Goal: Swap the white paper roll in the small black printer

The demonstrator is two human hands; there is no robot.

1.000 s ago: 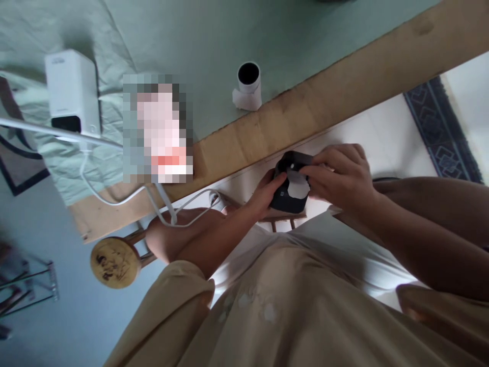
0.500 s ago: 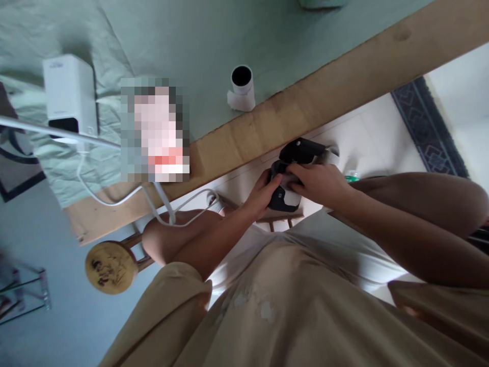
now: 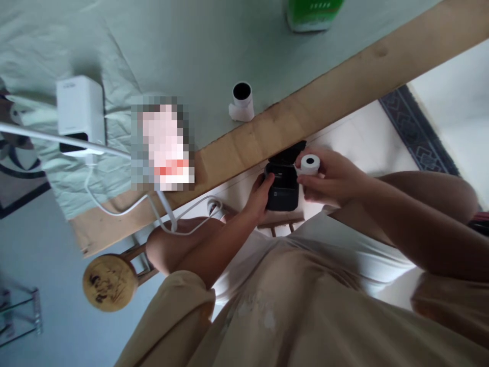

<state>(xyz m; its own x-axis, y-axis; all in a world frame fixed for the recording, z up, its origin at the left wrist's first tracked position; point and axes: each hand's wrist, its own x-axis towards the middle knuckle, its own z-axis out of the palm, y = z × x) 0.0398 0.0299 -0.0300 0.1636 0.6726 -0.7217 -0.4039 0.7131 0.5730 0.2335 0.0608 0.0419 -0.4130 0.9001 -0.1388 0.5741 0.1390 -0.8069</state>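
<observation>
We hold the small black printer (image 3: 281, 187) in our left hand (image 3: 260, 196), fingers wrapped around its side, above our lap and just off the wooden edge of the surface (image 3: 328, 97). Its lid (image 3: 290, 153) stands open, hinged up toward that edge, so the empty bay faces up at us. Our right hand (image 3: 336, 178) pinches a white paper roll (image 3: 310, 164) just beside the opening, not yet seated. The roll's hollow core faces us; its long axis runs toward the camera. Farther off, on the green cloth, stands another roll (image 3: 242, 101).
</observation>
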